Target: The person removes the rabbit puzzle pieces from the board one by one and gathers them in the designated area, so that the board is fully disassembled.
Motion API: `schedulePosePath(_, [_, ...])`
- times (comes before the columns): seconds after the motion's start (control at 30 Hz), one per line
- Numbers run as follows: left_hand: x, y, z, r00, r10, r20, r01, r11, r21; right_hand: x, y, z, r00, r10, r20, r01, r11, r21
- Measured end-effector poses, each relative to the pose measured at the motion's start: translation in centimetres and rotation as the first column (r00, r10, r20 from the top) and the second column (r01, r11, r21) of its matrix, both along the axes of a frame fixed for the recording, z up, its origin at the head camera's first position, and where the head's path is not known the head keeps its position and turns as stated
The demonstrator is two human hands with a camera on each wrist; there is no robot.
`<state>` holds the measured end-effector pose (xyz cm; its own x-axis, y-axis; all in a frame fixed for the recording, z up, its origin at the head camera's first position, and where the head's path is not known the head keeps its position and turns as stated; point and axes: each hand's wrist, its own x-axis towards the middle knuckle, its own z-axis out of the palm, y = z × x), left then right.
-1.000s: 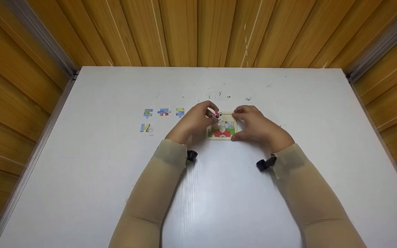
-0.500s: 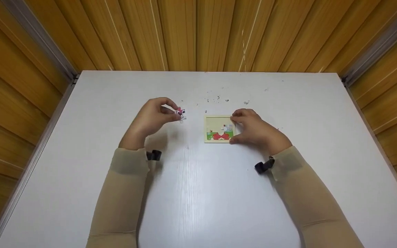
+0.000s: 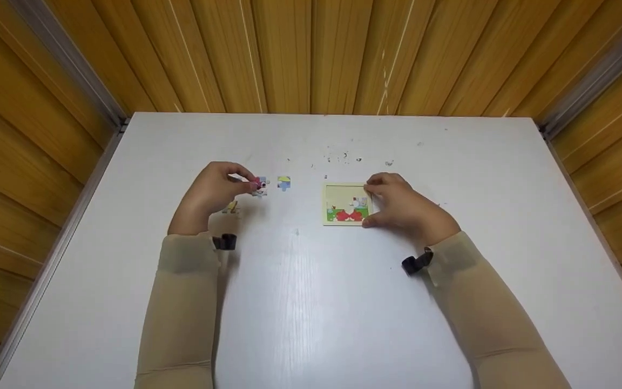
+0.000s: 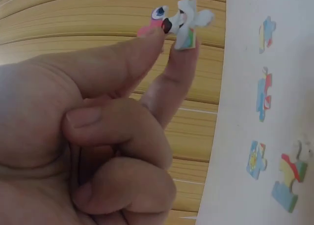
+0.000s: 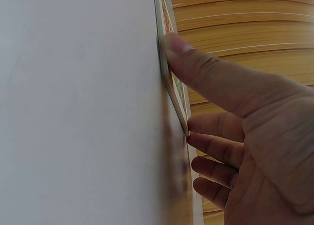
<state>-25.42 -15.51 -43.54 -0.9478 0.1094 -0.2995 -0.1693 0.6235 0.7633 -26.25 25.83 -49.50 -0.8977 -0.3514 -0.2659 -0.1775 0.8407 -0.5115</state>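
My left hand pinches a puzzle piece between thumb and index finger, the other fingers curled in. That piece shows pink, white and a cartoon eye; in the head view it hovers over the loose pieces at left. A pale, square puzzle tray lies at the middle of the table, with fitted pieces along its bottom and lower right. At its right edge my right hand grips the tray, thumb at the near corner and index finger at the far corner. In the right wrist view, the tray's rim appears edge-on.
Several loose pieces lie on the white table, among them a yellow-and-blue one and a blue one with red and yellow. The left hand partly covers others in the head view. A wood-panelled wall stands behind the table.
My left hand has carried the pinched piece leftward, from over the tray to above the loose pieces. My right hand stays at the tray's right edge.
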Motion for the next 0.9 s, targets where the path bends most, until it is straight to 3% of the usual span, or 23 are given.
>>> schedulePosePath(0.3, [-1.0, 0.3, -2.4, 0.993, -0.003, 0.120, 0.014, 0.996, -0.090, -0.1, -0.1, 0.1, 1.000, -0.010, 0.022, 0.010, 1.000, 0.001])
schedulePosePath(0.47, [-1.1, 0.5, -3.1, 0.987, 0.021, 0.156, -0.001, 0.992, -0.128, 0.0, -0.2, 0.2, 1.000, -0.011, 0.021, 0.011, 1.000, -0.001])
schedulePosePath(0.9, [-0.6, 1.7, -4.3, 0.996, 0.042, 0.076, -0.022, 0.969, -0.244, -0.2, 0.2, 0.0, 1.000, 0.029, 0.001, -0.029, 1.000, -0.006])
